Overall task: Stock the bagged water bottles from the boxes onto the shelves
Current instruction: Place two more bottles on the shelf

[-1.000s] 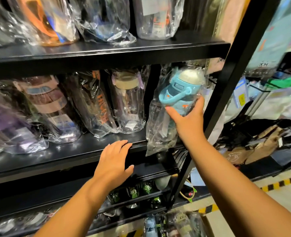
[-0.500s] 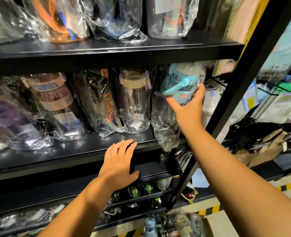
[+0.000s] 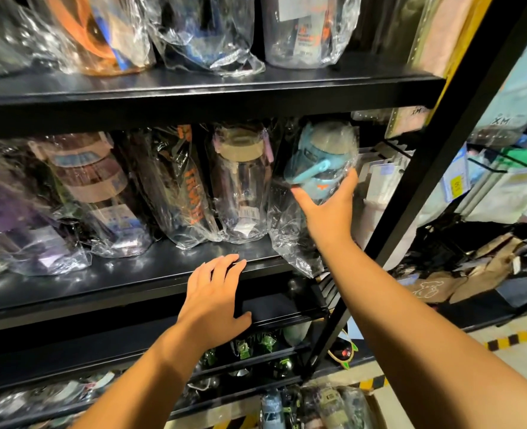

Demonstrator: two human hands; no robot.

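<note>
- Right hand (image 3: 327, 212), raised, clasped the bagged blue-lidded bottle (image 3: 316, 153).
- Left hand (image 3: 216, 301) lay flat, released, on the middle shelf (image 3: 126, 283).
- Tan-lidded bagged bottle (image 3: 243, 187) stood at the blue one's 9 o'clock.

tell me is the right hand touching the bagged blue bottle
Touching. The head view shows the right hand gripping the bagged blue bottle, with thumb and fingers curled round it through the clear plastic.

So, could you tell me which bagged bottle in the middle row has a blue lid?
The rightmost: the bagged bottle with the light-blue lid, held by the right hand; neighbouring lids are beige or brown.
</note>
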